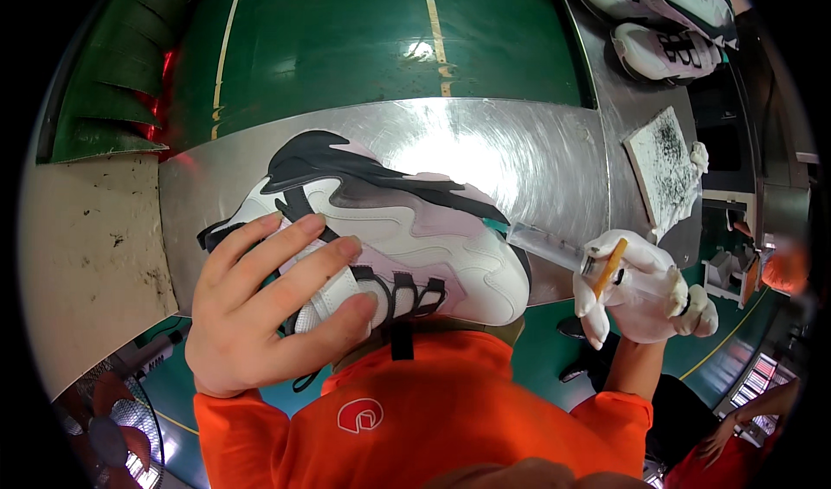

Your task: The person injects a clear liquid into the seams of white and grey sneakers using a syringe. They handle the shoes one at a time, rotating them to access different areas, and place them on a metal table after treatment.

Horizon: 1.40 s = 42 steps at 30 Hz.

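A white, pale pink and black sneaker [407,221] lies on its side on the steel worktop, its black sole facing away from me and its toe to the right. Over the ankle end and laces, my bare left hand [268,303] holds it with fingers spread. My right hand [636,290], in a white glove, grips a clear syringe [547,245] just right of the toe. The syringe points at the sole edge; whether its tip touches is unclear. An orange-yellow strip [611,267] crosses the near end of the barrel, between the gloved fingers.
Beyond the steel worktop [563,169] runs a green conveyor belt [346,39]. Several sneakers [666,52] stand at the far right, above a black-smudged white pad [662,169]. A fan [108,437] is at lower left. Another person's hand [717,437] shows at lower right.
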{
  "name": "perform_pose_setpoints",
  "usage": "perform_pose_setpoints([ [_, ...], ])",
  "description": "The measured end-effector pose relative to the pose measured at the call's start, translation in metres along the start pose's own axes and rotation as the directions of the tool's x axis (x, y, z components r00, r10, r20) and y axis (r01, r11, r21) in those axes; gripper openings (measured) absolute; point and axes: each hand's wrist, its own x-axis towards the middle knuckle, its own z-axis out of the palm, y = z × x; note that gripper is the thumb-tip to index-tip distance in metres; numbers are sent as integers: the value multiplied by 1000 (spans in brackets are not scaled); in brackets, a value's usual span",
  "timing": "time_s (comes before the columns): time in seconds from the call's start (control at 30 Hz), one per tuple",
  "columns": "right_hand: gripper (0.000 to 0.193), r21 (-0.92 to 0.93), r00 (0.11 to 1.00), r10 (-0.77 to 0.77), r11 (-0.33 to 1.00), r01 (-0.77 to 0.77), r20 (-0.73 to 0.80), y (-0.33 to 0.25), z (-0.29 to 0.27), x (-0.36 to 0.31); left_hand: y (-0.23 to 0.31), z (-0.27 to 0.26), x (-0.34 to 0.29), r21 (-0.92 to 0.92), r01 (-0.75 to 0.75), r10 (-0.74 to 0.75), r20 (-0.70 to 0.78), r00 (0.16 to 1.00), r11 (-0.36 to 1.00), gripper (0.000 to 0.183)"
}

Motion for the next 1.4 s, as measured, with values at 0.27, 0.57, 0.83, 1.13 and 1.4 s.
perform_pose_setpoints([
  [0.27,97,24,998,-57,998,57,21,7,-8,-11,6,-1,-1,33,7,-7,20,1000,999,26],
  [0.57,103,159,989,-89,985,70,115,24,-30,-26,27,3,-11,88,49,-49,4,999,995,22],
  [0.83,110,248,998,27,968,-40,53,39,-43,-48,73,16,-43,246,123,-116,-45,992,961,32],
  [1.13,106,366,984,-147,914,174,-102,76,-31,-68,105,40,-61,362,179,-148,-111,983,915,32],
  [1.4,97,413,880,-414,777,475,-233,141,-25,-78,108,47,-61,391,163,-118,-137,984,906,33],
])
